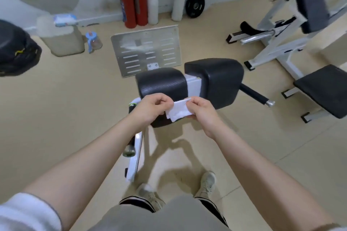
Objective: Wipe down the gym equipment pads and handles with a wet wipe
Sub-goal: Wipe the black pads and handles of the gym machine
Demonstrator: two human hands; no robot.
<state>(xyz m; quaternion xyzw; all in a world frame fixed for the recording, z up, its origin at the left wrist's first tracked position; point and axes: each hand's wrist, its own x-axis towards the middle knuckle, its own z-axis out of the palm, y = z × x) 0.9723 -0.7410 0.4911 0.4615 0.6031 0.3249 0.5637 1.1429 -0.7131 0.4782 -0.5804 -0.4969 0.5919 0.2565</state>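
Standing firm and heavy, the two black pads [187, 84] need no holding. Just near them, left hand [148, 108] and right hand [201, 111] pinch the wipe [177, 111], soft, light, probably best gripped folded.

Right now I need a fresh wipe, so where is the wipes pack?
In the head view the wipes pack lies at upper left, atop a pale lidded bin near the wall, left of the red fire extinguishers.
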